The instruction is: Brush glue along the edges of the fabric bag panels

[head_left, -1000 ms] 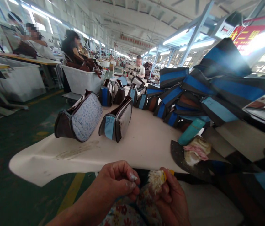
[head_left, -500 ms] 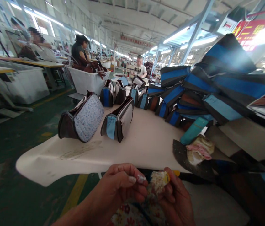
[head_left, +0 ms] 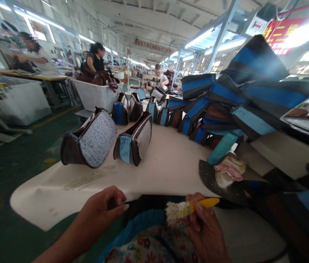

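My right hand point(head_left: 205, 226) is closed around the yellow handle of a paintbrush point(head_left: 179, 211). Its pale, clumped bristles point left above my lap. My left hand point(head_left: 105, 206) is at the lower left, its thumb and fingers pinched at the edge of a dark and blue fabric piece point(head_left: 140, 217). That piece lies across my lap, over floral cloth point(head_left: 143, 244). Beyond my hands, a bag with a pale patterned side point(head_left: 98, 140) and a bag with a light blue end point(head_left: 125, 148) stand on the cream tabletop point(head_left: 165, 171).
Many dark bags with blue stripes point(head_left: 253, 91) are piled at the right. A teal bottle point(head_left: 222, 148) and a crumpled, stained cloth point(head_left: 229, 170) lie near a dark flat piece point(head_left: 211, 177). Co-workers sit farther back, beside a white bin point(head_left: 94, 95).
My left hand has moved left, away from the brush, to the edge of the fabric piece. The brush shows more of its handle. The view has shifted slightly right.
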`<state>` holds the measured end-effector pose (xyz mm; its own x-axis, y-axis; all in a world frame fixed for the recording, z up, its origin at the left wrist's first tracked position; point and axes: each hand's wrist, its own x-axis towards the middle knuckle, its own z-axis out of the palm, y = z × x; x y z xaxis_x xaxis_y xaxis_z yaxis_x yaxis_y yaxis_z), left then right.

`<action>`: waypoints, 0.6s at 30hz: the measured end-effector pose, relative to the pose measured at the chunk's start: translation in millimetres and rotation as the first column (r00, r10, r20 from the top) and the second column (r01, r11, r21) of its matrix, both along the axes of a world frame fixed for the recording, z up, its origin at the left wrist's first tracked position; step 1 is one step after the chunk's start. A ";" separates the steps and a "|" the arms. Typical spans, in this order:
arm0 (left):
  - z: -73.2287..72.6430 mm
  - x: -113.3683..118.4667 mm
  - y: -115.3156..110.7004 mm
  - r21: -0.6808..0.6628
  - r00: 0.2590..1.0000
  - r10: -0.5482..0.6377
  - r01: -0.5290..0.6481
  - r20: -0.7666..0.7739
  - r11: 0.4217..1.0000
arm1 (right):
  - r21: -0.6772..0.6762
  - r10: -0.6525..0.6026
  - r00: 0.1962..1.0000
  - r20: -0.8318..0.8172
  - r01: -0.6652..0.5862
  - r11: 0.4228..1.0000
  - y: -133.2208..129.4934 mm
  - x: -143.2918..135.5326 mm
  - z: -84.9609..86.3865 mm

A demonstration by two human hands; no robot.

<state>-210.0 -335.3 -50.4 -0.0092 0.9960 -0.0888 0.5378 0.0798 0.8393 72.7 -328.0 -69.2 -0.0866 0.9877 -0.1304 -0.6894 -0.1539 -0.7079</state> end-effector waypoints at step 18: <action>23.5 29.0 -22.2 0.378 0.990 -0.008 0.061 -0.141 0.924 | 0.703 -0.589 0.606 0.535 0.067 0.708 -11.8 -6.6 1.4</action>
